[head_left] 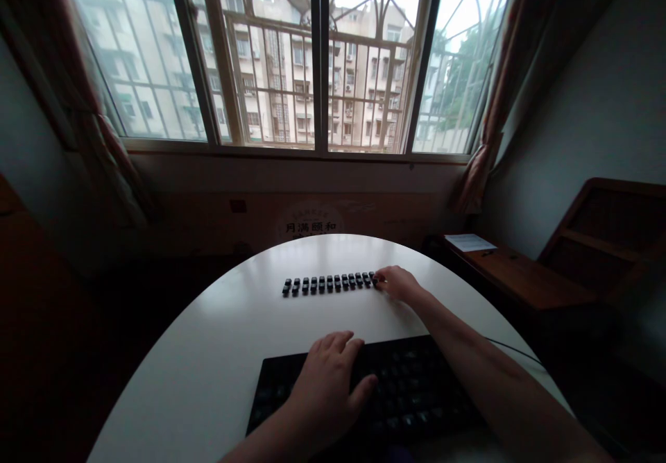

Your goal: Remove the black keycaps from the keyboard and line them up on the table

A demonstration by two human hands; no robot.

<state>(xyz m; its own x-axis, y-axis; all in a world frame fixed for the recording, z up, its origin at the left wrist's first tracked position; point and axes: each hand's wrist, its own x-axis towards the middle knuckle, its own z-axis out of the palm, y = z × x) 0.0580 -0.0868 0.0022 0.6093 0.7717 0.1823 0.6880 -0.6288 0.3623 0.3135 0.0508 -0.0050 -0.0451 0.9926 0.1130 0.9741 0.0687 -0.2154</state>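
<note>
Two rows of small black keycaps stand lined up on the white table, just beyond a black keyboard. My right hand reaches over to the right end of these rows, its fingertips closed around a keycap there and partly hiding it. Across the left part of the keyboard rests my left hand, palm down, thumb apart from the other fingers and nothing in its grasp. My left hand and right forearm cover some of the keys.
The round white table has a curved edge on the far side. From the keyboard's right a black cable runs over the edge. A wooden chair with white paper on it stands at right. A barred window is ahead.
</note>
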